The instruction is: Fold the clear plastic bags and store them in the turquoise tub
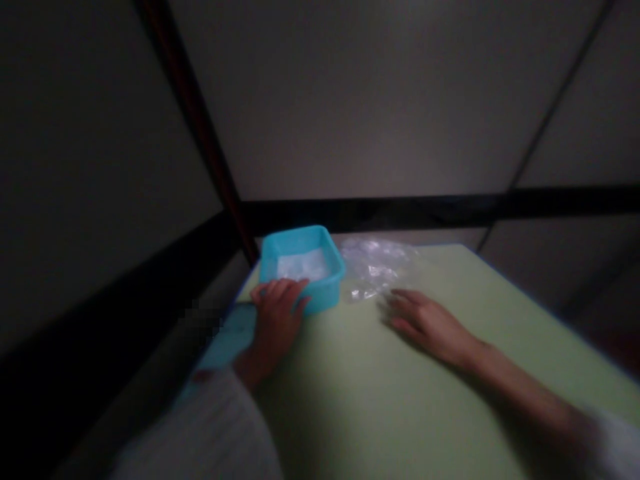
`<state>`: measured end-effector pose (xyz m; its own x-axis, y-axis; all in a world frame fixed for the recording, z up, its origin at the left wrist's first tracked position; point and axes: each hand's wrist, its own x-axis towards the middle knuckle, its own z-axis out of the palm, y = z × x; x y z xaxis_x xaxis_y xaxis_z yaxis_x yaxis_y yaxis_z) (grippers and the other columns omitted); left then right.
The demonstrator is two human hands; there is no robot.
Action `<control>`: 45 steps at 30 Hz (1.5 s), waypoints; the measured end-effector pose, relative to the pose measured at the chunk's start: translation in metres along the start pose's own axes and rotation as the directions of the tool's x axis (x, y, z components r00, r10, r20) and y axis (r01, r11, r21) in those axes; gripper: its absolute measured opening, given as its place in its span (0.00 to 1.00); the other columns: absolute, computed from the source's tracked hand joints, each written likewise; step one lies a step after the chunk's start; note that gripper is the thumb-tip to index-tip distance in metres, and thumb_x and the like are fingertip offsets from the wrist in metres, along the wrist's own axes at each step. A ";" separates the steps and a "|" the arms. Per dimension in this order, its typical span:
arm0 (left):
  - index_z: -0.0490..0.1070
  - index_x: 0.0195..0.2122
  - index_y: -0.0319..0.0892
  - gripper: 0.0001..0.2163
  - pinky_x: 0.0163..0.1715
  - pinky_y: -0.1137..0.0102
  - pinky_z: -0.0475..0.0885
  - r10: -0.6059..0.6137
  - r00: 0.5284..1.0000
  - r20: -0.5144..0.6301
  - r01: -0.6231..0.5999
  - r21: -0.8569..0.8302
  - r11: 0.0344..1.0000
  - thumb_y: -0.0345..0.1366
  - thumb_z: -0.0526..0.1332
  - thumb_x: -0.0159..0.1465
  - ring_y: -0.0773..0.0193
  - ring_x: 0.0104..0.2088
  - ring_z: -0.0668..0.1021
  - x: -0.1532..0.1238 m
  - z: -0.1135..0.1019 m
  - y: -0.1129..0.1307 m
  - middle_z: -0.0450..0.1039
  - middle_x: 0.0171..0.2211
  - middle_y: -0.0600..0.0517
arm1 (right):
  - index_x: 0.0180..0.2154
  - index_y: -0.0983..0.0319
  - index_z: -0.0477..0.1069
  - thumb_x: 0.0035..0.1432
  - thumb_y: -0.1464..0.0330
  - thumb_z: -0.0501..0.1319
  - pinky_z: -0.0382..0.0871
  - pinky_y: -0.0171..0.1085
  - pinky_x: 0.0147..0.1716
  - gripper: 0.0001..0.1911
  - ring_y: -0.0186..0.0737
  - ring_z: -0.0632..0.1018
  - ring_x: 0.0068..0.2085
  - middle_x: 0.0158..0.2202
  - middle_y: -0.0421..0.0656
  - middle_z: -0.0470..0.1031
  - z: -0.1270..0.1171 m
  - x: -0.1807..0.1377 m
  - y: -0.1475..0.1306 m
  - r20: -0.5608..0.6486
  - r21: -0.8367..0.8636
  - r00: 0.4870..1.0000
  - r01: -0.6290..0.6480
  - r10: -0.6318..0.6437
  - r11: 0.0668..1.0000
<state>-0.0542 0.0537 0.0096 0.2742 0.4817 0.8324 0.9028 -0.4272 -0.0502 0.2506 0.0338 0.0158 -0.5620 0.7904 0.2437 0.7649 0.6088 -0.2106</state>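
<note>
Bin [325, 297] looks light and stiff; take its rim [295, 233]. Left hand [279, 313] grips it; right hand [433, 325] looks empty.

Right hand [425, 323] is a blurry mess ngl. Left hand [279, 310] blocks a bit of the blue tub [327, 293], and the white stuff [307, 263] inside is too fuzzy to make out. Both sleeves [205, 433] and the worktop [370, 400] get chopped by the frame edge.
</note>
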 end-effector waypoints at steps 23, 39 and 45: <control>0.68 0.49 0.45 0.13 0.49 0.52 0.57 -0.082 0.997 0.011 0.079 0.134 0.988 0.32 0.56 0.64 0.48 0.50 0.69 0.005 -0.010 0.009 0.69 0.50 0.43 | 0.36 0.63 0.73 0.68 0.60 0.48 0.67 0.44 0.46 0.20 0.42 0.76 0.41 0.36 0.47 0.76 -0.012 -0.010 -0.011 0.068 0.048 0.972 0.222 -0.225 0.974; 0.63 0.57 0.40 0.19 0.57 0.49 0.57 0.255 0.813 0.523 -0.079 -0.335 0.939 0.33 0.57 0.64 0.48 0.62 0.59 -0.021 -0.011 0.063 0.54 0.63 0.38 | 0.50 0.61 0.71 0.66 0.59 0.51 0.63 0.47 0.56 0.19 0.46 0.69 0.57 0.55 0.49 0.70 0.002 -0.010 -0.009 0.127 0.103 0.956 0.252 -0.264 0.962; 0.59 0.60 0.41 0.21 0.61 0.46 0.49 0.227 0.673 0.704 0.053 -0.352 0.935 0.37 0.55 0.66 0.52 0.65 0.54 -0.016 0.000 0.065 0.53 0.64 0.42 | 0.49 0.62 0.72 0.67 0.59 0.48 0.64 0.43 0.55 0.20 0.43 0.71 0.56 0.55 0.49 0.71 -0.006 -0.007 -0.005 0.191 0.194 0.934 0.266 -0.302 0.944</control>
<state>-0.0001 0.0186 -0.0072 0.6224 0.7662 0.1598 0.7419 -0.6426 0.1915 0.2523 0.0251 0.0206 -0.8159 0.5675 0.1109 0.5118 0.7980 -0.3182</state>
